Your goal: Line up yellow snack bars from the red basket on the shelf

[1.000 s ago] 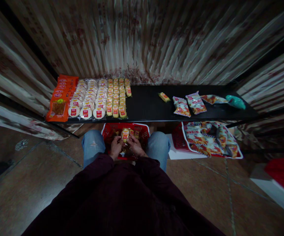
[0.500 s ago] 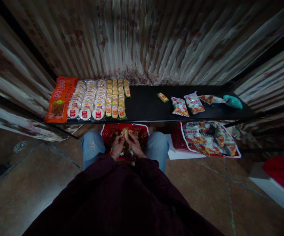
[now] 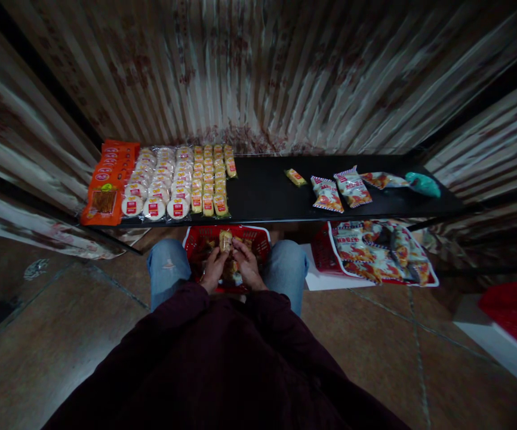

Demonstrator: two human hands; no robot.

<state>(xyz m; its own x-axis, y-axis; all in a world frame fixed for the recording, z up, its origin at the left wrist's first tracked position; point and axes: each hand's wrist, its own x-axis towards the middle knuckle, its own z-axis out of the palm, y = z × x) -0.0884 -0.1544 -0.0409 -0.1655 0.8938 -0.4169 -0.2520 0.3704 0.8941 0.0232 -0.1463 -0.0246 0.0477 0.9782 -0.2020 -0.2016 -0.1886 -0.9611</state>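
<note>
Between my knees is a red basket (image 3: 265, 236) with small yellow packets in it. Over it, my left hand (image 3: 214, 267) pinches a small yellow packet (image 3: 225, 239) held upright. My right hand (image 3: 246, 264) is beside it on the right, its fingers bent and close to the packet's side; whether they grip anything is too small to tell. Rows of similar yellow packets (image 3: 208, 181) lie on the black shelf (image 3: 258, 191), right of round white packaged cakes (image 3: 154, 207). One yellow packet (image 3: 295, 177) lies alone farther right.
Orange packets (image 3: 104, 185) lie at the shelf's left end. White snack bags (image 3: 327, 194) and a teal bag (image 3: 423, 185) are on its right part. Below, a second red basket (image 3: 323, 251) holds snack bags. A striped curtain (image 3: 258, 77) hangs behind the shelf.
The packet in my hands has turned more upright and shifted slightly left. My right hand's fingers have moved a little away from my left hand's fingertips.
</note>
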